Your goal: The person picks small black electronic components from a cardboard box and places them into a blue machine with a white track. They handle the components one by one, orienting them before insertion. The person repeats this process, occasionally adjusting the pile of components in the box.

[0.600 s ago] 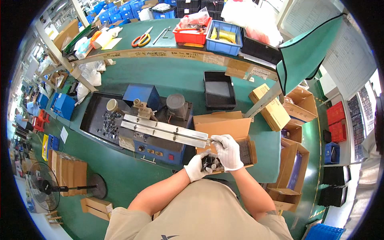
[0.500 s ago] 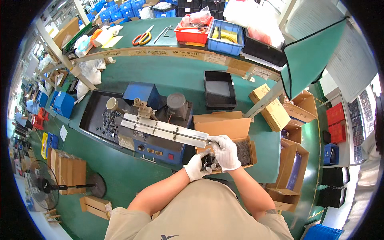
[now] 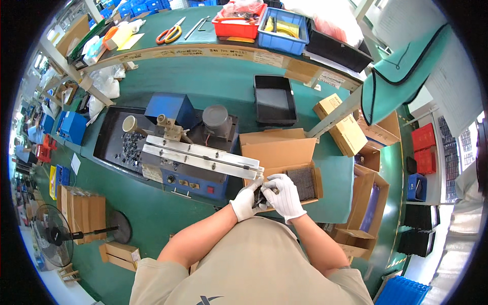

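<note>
Both hands wear white gloves and meet just below the middle of the picture. The left hand [image 3: 245, 202] and the right hand [image 3: 283, 195] are pressed close, and their fingers curl shut around a small dark part [image 3: 262, 194] held between them. The part is black and mostly hidden by the gloves, so its shape cannot be told.

The part sits right at the near end of a long silver rail [image 3: 201, 156]. The rail slants up toward 10 o'clock, across a blue machine [image 3: 190, 178] with a grey round pot [image 3: 216, 118] on top. At 9 o'clock from the machine lies a black tray [image 3: 104, 147] with lots of little dark pieces [image 3: 129, 147] and a cream cup [image 3: 129, 123].

Just at 2 o'clock from the hands is an open cardboard box [image 3: 284, 152], and inside it a dark block of packed parts [image 3: 303, 182] touches the right glove. An empty black bin [image 3: 274, 99] sits at 12 o'clock, well apart from the hands.

The green table [image 3: 213, 76] has bare room between the machine and the far shelf. The near edge of the table runs just under the hands, close to the person's tan shirt [image 3: 254, 269]. More cardboard boxes [image 3: 373, 203] crowd the side at 3 o'clock. A black fan [image 3: 56, 235] stands on the floor at 8 o'clock.
</note>
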Demonstrator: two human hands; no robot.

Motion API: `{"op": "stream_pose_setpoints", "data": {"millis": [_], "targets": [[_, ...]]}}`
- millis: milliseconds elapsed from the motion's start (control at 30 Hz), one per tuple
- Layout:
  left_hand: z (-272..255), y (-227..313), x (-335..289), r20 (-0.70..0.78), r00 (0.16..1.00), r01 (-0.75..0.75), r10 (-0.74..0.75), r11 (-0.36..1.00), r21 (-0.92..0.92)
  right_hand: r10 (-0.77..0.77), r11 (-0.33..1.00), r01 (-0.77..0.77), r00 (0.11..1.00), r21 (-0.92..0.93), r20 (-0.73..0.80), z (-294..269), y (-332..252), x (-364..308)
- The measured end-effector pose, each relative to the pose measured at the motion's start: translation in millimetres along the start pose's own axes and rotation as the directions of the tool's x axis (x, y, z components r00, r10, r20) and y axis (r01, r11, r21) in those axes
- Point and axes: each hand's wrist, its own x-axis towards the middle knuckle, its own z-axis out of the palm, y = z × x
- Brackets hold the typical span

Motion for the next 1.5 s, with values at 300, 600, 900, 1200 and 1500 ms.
{"op": "stream_pose_setpoints", "data": {"millis": [300,600,900,1200,1500], "targets": [[-2,10,-3,0.019,0.998,0.053,-0.052,0.996,-0.076,0.493,0.670,-0.313,0.865,0.673,-0.088,-57,0,10],[-11,8,-5,-0.063,0.997,0.035,-0.040,0.996,-0.080,-0.213,0.974,0.219,0.972,0.055,-0.103,-51,-12,24],[-21,7,-3,-0.003,1.000,0.012,-0.012,0.995,-0.095,-0.413,0.909,0.402,0.904,-0.113,-0.107,-13,-28,42],[-3,16,-15,-0.045,0.999,0.025,-0.026,1.000,-0.015,-0.278,0.960,0.268,0.903,-0.077,-0.328,-8,-25,35],[-8,8,-1,-0.059,0.998,0.032,-0.035,0.998,-0.051,-0.120,0.993,0.121,0.991,-0.014,0.061,-8,3,6]]}}
